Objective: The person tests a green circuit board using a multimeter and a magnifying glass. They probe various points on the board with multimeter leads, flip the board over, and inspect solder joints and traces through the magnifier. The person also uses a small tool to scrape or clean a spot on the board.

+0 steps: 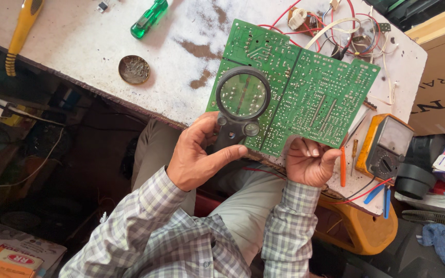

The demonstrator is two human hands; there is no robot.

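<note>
A large green circuit board (310,92) is held solder side up over the edge of a white worktable (78,46). My left hand (197,154) grips the black handle of a round magnifying glass (243,95), whose lens lies over the board's left part. My right hand (310,162) holds the board's lower edge from underneath, fingers curled around it. Red and white wires (330,28) run from the board's far side.
On the table lie a green-handled screwdriver (149,19), a round rusty tin lid (134,69), a yellow-handled tool (21,31) and a yellow analogue multimeter (384,146). A cardboard box (444,77) stands at the right. An orange screwdriver (342,167) lies near my right hand.
</note>
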